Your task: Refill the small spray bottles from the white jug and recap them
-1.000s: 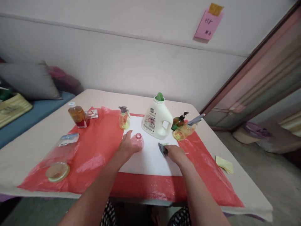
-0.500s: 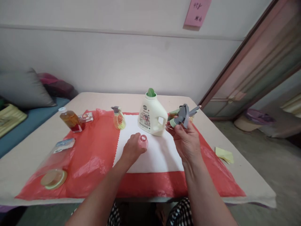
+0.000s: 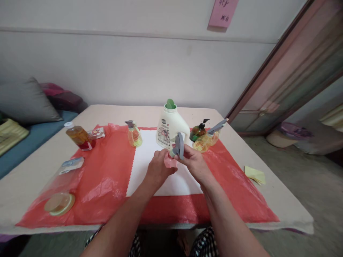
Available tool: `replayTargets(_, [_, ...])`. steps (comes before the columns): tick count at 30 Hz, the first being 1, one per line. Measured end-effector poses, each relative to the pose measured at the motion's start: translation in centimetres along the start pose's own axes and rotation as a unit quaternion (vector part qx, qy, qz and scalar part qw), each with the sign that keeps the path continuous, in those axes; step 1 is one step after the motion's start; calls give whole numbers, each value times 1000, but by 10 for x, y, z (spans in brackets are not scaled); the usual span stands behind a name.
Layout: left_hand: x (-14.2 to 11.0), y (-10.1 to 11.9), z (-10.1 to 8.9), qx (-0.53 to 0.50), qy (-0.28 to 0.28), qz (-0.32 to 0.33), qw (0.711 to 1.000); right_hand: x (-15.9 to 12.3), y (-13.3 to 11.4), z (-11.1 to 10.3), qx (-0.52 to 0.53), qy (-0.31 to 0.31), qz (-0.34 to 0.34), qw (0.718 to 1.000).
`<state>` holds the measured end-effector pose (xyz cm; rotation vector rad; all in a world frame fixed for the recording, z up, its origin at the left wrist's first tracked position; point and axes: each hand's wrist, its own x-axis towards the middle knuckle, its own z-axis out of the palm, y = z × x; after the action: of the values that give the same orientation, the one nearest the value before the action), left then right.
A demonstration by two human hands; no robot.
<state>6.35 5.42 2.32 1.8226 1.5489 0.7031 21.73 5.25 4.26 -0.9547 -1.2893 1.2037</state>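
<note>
Over the white sheet, my left hand is wrapped round a small pink bottle, whose neck points up. My right hand grips a grey spray head with a pale green collar, which sits at the mouth of the pink bottle. Whether the collar is screwed on, I cannot tell. Right behind both hands stands a large cream detergent jug with a green piece in its opening. To the left is a spray bottle holding a little yellow liquid.
Right of the jug stand a dark green pump bottle and yellow-orange spray bottles. A bottle of amber liquid, a clear packet and a round lidded container lie left on red plastic sheeting. Yellow notes lie right.
My right hand has brought the spray head left and down to the pink bottle's mouth. The pink bottle has shifted slightly right. Bottles behind my right hand now show.
</note>
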Motion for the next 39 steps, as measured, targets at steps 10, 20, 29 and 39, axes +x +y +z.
replayTargets(10, [-9,3,-1,43,-19,-8,999,0,3,-3,-10,-47,10,999])
replayTargets(20, [-8,6,-1,147,-17,-17,989,3,12,-3,-63,-35,10,997])
replayTargets(29, [-8,3,1,158,11,-7,987,2,13,4,-62,23,23,998])
replayTargets(39, [-11,11,0,106,-26,-14,994,4,13,-14,-23,-32,48,998])
